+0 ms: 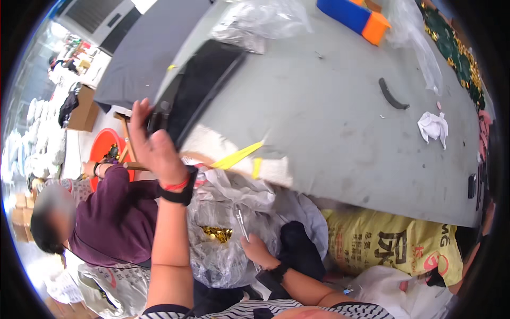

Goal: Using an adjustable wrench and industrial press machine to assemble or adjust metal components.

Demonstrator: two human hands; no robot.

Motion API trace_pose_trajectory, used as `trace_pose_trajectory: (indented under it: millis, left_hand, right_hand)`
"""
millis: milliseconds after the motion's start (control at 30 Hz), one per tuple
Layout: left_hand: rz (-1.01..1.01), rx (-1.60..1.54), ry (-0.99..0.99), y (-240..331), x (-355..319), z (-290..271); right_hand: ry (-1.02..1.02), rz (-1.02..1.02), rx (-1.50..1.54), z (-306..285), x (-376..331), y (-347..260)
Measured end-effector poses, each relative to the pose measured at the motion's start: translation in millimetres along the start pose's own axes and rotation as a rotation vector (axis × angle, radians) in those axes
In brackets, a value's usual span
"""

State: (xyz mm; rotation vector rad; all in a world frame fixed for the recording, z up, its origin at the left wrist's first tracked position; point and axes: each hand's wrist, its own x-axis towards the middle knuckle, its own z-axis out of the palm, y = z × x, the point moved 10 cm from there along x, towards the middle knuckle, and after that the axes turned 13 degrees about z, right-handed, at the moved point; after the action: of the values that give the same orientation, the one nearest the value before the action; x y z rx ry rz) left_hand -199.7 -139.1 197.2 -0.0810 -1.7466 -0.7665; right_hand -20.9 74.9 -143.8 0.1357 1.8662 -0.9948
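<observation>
Black tray (204, 87), where is it?
— At the left end of the grey table (329, 122), tilted, its near corner hanging over the table's edge. The left hand (154, 146) is raised to that corner, fingers spread and upright; the tray's edge is blurred there, so I cannot tell whether the fingers press it or only touch it.

— And the right hand (257, 250)?
— Low and near, below the table edge, resting on a clear plastic bag (228, 234). Its fingers are curled against the film, gathering it in a pinch. Small gold pieces (217, 233) show inside the bag, just left of the hand.

— What lies around?
— A yellow strip (236, 156) sits at the table's near edge, beside the tray. A yellow sack (393, 242) stands under the table to the right. Farther right on the tabletop are a crumpled white tissue (433, 126) and a curved black strip (392, 95). A blue and orange block (355, 17) lies at the far side. To the left, another person in a purple shirt (114, 212) bends down beside a red basin (103, 146).
</observation>
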Motion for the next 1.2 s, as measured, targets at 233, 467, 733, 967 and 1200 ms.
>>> trace_pose_trajectory:
  millis: [233,467,733,967,1200]
  left_hand:
    - [-0.074,0.149,0.004,2,9,3]
    - [-0.322,0.063,-0.381,-5,6,7]
    - [-0.881,0.077,-0.749,127,-69,-203]
    - [-1.608,0.391,-1.423,383,-237,-532]
    - [-1.889,0.519,0.037,546,-360,-723]
  right_hand:
    - [0.014,0.098,0.098,20,-15,44]
    - [-0.25,0.344,0.306,39,-66,112]
    - [-0.369,0.422,0.101,-69,-242,-17]
    - [-0.488,0.222,-0.746,-46,-361,-69]
    - [-0.48,-0.196,-1.435,117,-355,-67]
